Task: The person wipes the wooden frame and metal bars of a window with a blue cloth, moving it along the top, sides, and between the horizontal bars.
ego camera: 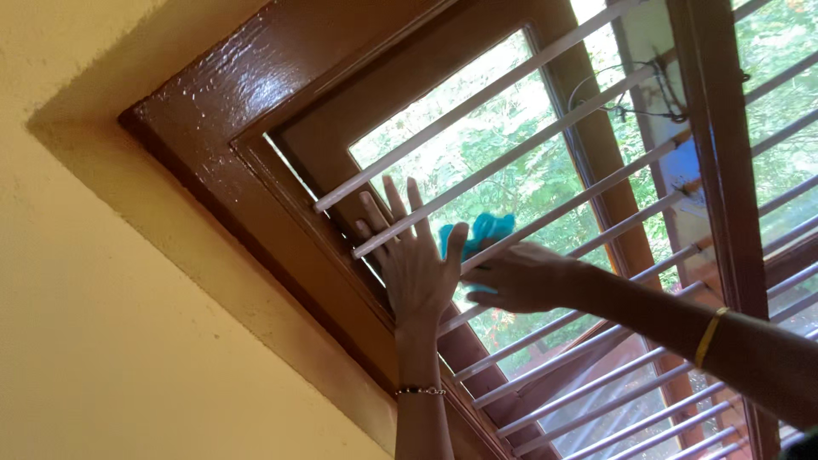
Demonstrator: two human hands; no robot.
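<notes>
Your left hand (415, 260) is raised flat against the window, fingers spread and pointing up, palm turned toward the glass. The fingertips overlap the white bars (511, 158) near the left side of the brown wooden frame (226, 94); whether the palm actually presses a bar or just hovers in front, you cannot tell. A thin dark bracelet (420, 391) sits on that wrist.

Your right hand (521, 277) comes in from the right, reaching between the bars, fingers bunched and closed on a teal cloth (481, 232). The cloth sticks out above and left of the knuckles, lying against or right next to the glass pane (477, 145); actual contact is unclear. It sits between two bars, just right of your left thumb, close but apparently not touching it. A yellow bangle (709, 336) rings the right forearm.

The bars run diagonally across the view because your head is tilted. Beyond the glass, green foliage (537, 183), blown out by daylight. Far right, a second wooden upright (720, 153) splits the window, with some thin wires (635, 102) hanging behind the bars. Yellow wall (111, 341) fills the left and lower left.
</notes>
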